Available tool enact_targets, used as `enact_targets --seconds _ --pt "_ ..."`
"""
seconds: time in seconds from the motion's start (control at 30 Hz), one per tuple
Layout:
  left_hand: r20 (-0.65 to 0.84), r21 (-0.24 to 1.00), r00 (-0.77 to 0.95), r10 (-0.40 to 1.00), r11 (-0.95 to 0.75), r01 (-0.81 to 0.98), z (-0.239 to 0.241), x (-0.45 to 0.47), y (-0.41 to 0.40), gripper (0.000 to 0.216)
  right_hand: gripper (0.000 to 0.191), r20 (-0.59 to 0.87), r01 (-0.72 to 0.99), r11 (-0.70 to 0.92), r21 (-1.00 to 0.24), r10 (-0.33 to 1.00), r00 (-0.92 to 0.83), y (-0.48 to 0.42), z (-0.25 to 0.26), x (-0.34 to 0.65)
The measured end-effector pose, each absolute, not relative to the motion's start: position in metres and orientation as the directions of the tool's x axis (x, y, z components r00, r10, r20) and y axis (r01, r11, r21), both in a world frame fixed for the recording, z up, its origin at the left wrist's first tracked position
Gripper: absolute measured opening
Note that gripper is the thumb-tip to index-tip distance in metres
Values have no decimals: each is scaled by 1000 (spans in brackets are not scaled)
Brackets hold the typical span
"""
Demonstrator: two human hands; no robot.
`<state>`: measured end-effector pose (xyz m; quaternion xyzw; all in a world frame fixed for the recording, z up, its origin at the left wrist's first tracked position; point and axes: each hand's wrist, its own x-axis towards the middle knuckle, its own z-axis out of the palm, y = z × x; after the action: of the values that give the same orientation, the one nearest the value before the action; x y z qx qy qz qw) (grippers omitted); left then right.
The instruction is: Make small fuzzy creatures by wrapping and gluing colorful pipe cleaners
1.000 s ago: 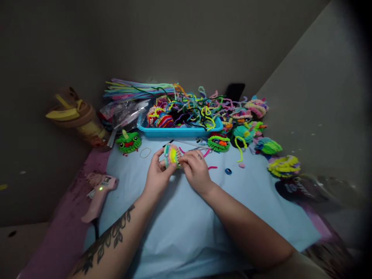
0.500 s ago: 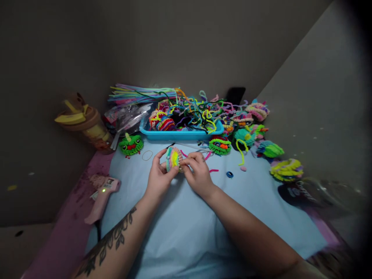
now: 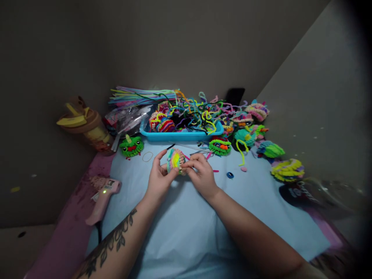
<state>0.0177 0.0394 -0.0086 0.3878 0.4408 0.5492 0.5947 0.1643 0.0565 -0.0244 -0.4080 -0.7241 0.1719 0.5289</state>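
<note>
A round pipe-cleaner piece (image 3: 174, 159) in yellow, pink, teal and peach is held above the blue cloth (image 3: 186, 217). My left hand (image 3: 160, 174) is closed around its left side, thumb across the front. At its right edge, the fingertips of my right hand (image 3: 201, 174) pinch the peach-coloured rim; whether a loose end lies between them is too small to tell. Behind my right hand lie bits of magenta pipe cleaner (image 3: 215, 171). A green pipe-cleaner creature (image 3: 220, 146) with an orange beak sits just beyond.
A blue tray (image 3: 180, 136) heaped with pipe cleaners stands at the back. On the left are a pink glue gun (image 3: 103, 199) with a green light, a tumbler (image 3: 93, 128) and a green creature (image 3: 131, 147). Several finished pieces (image 3: 287, 170) and a blue eye (image 3: 230, 175) are on the right.
The round piece has turned slightly in my hands, showing more of its peach rim. My right fingers have shifted a little along that edge. The view has moved slightly.
</note>
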Motion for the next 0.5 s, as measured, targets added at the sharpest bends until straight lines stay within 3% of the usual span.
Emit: enact_targets --seconds 0.5 --pt "-78 952 27 997 83 -295 -2 21 38 89 8 571 354 562 -748 816 -88 56 -20 165"
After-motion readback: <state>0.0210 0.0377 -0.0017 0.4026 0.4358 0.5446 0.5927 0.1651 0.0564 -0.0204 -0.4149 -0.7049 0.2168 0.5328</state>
